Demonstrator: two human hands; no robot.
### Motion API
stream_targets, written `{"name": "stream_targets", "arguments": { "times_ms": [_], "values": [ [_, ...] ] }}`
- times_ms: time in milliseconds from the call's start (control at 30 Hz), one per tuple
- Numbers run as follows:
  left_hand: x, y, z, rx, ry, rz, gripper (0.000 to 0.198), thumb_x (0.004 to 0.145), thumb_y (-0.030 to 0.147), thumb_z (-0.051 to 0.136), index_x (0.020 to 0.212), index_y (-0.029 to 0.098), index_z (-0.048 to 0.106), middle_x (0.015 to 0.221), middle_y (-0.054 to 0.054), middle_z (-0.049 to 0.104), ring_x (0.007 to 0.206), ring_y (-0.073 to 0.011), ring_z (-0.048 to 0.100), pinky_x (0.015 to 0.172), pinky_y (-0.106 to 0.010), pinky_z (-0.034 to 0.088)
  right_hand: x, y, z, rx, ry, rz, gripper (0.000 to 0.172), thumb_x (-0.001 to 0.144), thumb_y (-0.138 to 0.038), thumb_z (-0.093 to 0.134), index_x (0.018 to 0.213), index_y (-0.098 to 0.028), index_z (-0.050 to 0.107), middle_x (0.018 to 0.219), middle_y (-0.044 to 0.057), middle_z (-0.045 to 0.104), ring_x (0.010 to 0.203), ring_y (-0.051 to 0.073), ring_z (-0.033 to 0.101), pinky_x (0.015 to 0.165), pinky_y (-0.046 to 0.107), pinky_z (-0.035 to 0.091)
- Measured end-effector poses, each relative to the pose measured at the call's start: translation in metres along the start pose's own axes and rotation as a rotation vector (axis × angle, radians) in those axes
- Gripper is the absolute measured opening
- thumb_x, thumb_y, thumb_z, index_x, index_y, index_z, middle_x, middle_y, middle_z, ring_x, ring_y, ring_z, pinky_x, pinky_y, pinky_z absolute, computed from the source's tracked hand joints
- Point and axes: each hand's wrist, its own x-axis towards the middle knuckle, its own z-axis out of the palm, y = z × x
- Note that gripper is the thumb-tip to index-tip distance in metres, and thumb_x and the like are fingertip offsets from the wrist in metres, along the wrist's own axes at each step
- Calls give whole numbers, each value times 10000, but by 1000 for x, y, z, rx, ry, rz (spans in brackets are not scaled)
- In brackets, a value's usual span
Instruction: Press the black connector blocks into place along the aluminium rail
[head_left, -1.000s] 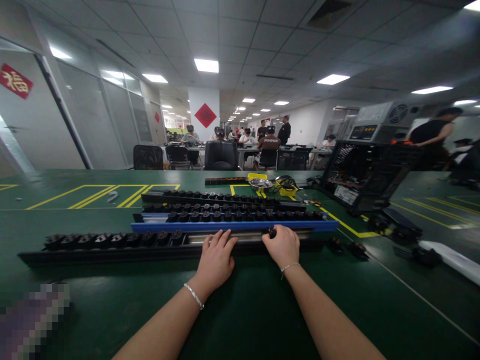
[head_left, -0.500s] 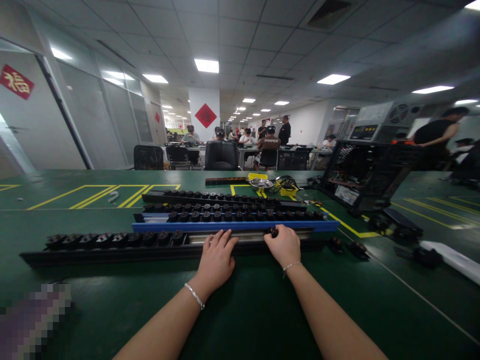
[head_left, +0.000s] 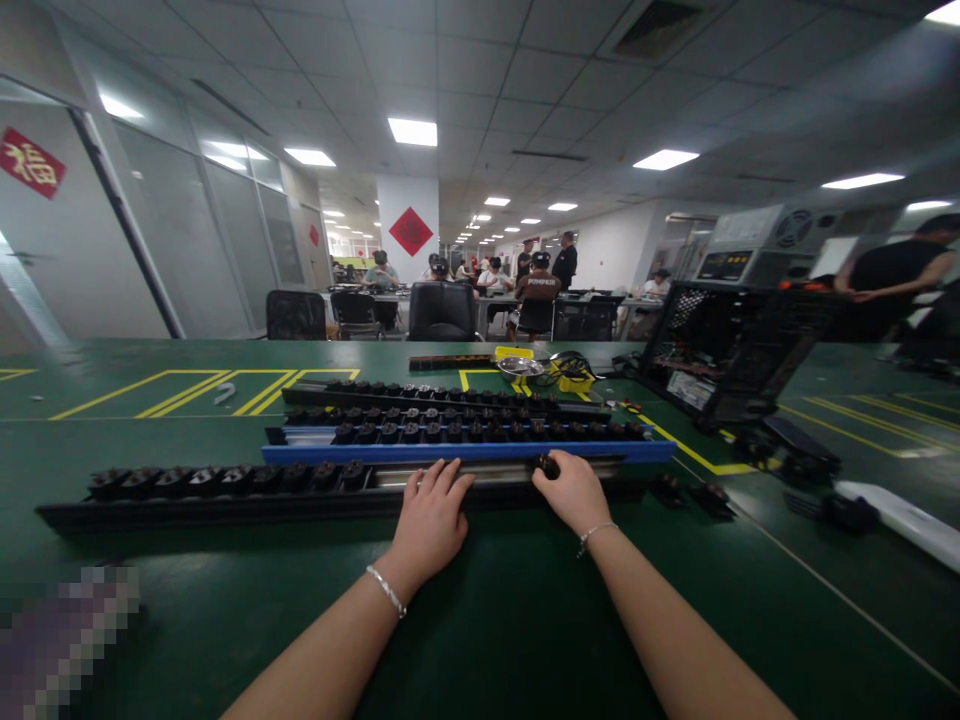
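Near the front of the table lies a long black rail (head_left: 225,508) with a silvery inner channel. Black socket modules with metal prongs (head_left: 266,478) fill its left part in a row. My left hand (head_left: 433,515) rests across the middle of the rail, fingers spread over the channel. Farther right, my right hand (head_left: 576,490) pinches a small dark socket module (head_left: 547,465) with thumb and fingers, at the channel. Its lower side is hidden, so I cannot tell whether it sits in the channel. Two loose black modules (head_left: 711,500) lie beyond the rail's right end.
Behind stands a blue rail (head_left: 465,453) with more modules, then further black rails (head_left: 450,395). An open computer case (head_left: 739,345) is at right, a metal dish (head_left: 520,368) and cables (head_left: 568,366) at the back. A blurred white object (head_left: 900,520) lies far right. People sit beyond.
My right hand and wrist have shifted slightly to the right, still pinching the module. My left hand stays across the rail. In the background, a person at right has moved a little rightward.
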Motion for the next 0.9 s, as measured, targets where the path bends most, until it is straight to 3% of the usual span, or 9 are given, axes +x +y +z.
{"name": "stream_targets", "arguments": {
  "times_ms": [267, 400, 700, 900],
  "values": [
    [0, 0, -1, 2, -3, -2, 486, 739, 197, 496, 1216, 291, 496, 1374, -35, 447, 1282, -252, 352, 1051, -475, 251, -7, 0, 8, -35, 115, 10, 289, 741, -336, 491, 955, -192, 622, 1049, 72, 631, 1037, 206, 513, 880, 311, 336],
    [0, 0, -1, 2, -3, -8, 486, 736, 194, 497, 1212, 290, 501, 1370, -38, 452, 1281, -253, 352, 1050, -474, 254, -7, 2, 8, -65, 121, 5, 305, 737, -363, 494, 959, -201, 626, 1044, 64, 632, 1068, 215, 497, 943, 355, 288],
    [0, 1, -1, -6, 1, -8, 491, 730, 184, 504, 1209, 291, 501, 1369, -35, 453, 1279, -248, 355, 1047, -467, 257, -4, 0, 3, -66, 118, 28, 230, 729, -327, 475, 835, -191, 628, 926, 56, 645, 909, 191, 544, 838, 300, 341],
    [0, 0, -1, -11, -3, -9, 492, 732, 192, 506, 1214, 294, 498, 1377, -32, 444, 1283, -248, 349, 1053, -468, 250, -4, 3, 5, -89, 142, 35, 244, 721, -322, 479, 862, -184, 623, 944, 73, 644, 951, 205, 534, 870, 312, 324]
  ]
}}
